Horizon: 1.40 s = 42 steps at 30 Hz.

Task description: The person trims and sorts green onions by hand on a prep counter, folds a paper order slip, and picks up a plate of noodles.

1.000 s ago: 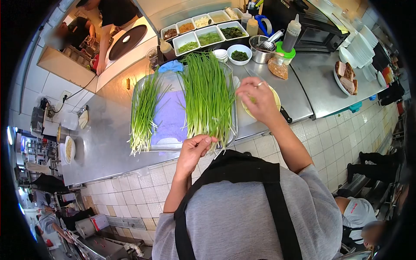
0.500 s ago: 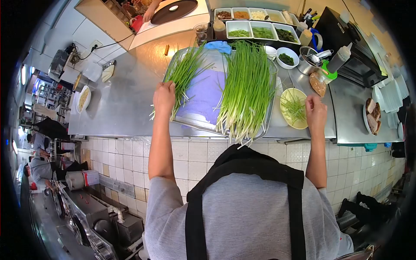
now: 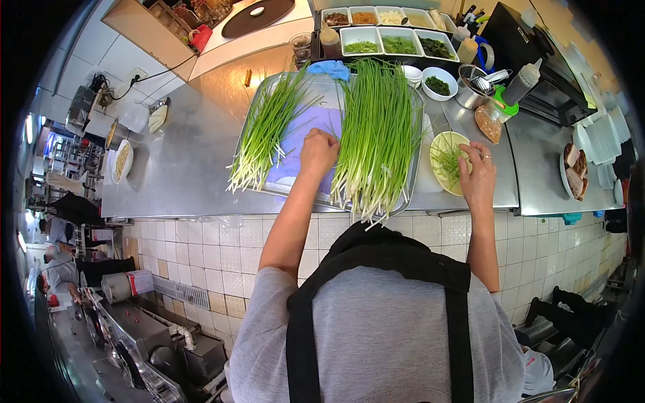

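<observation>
Apparently partway: smaller scallion pile, larger scallion pile both on tray. Left hand curled, pinch indeterminate; right hand fingers loosely spread by yellow bowl.

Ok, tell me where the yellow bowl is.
In the head view, the yellow bowl sits just right of the tray, by the right hand.

I have a tray on the bench: inside it, a smaller pile of chives lies at nine o'clock, a larger pile at three, the left hand between them. Just outside at three o'clock sits a bowl, the right hand at its three o'clock edge. A rag lies at twelve, food tubs behind at one, and meat far off at three.
</observation>
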Available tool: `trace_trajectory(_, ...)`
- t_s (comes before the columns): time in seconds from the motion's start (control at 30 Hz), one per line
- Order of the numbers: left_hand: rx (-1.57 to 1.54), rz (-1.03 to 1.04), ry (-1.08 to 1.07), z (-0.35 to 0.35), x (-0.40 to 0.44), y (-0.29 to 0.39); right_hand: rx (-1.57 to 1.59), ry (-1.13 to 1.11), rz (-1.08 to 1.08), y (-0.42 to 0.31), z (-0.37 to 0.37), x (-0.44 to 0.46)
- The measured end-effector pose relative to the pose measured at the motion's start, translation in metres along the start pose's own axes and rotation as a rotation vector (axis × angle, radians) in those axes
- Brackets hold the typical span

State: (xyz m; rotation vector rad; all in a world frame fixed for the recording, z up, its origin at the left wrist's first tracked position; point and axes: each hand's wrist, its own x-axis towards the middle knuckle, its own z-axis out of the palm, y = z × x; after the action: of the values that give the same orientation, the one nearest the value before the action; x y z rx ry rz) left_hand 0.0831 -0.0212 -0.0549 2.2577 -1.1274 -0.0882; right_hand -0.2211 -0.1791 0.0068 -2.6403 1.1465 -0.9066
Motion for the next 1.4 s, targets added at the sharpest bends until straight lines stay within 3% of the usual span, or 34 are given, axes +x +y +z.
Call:
trace_trajectory(0.13, -0.065, -0.015, 0.028, 0.001, -0.001, -0.004, 0.055, -0.013, 0.019, -0.007, 0.0, 0.001)
trace_trajectory(0.23, -0.45, -0.207, -0.048, -0.023, -0.013, -0.002, 0.096, -0.005, 0.012, -0.011, -0.003, 0.001)
trace_trajectory(0.33, -0.871, -0.402, -0.26, -0.047, -0.035, 0.006, 0.156, 0.003, -0.006, -0.017, -0.002, 0.001)
trace_trajectory(0.63, -1.301, -0.419, -0.321, -0.066, -0.077, 0.04, 0.279, -0.044, -0.124, -0.042, 0.008, 0.003)
trace_trajectory(0.87, -1.413, -0.434, -0.328, -0.071, -0.072, 0.033, 0.303, -0.068, -0.045, -0.032, 0.009, -0.001)
trace_trajectory(1.0, -1.316, -0.416, -0.249, -0.078, -0.066, 0.028, 0.272, -0.044, -0.02, -0.021, 0.006, -0.006)
trace_trajectory(1.13, -0.927, -0.41, 0.032, -0.103, -0.043, -0.02, 0.202, -0.028, 0.034, -0.004, 0.0, -0.011)
trace_trajectory(1.2, -0.49, -0.315, 0.107, -0.116, -0.029, -0.051, 0.197, -0.036, 0.082, 0.003, -0.005, -0.013)
trace_trajectory(1.3, 0.455, -0.1, 0.407, -0.115, -0.028, -0.05, 0.213, -0.016, 0.112, 0.007, -0.008, -0.016)
trace_trajectory(1.4, -0.122, -0.073, 0.1, -0.087, -0.028, -0.014, 0.213, 0.002, 0.107, 0.007, -0.007, -0.019)
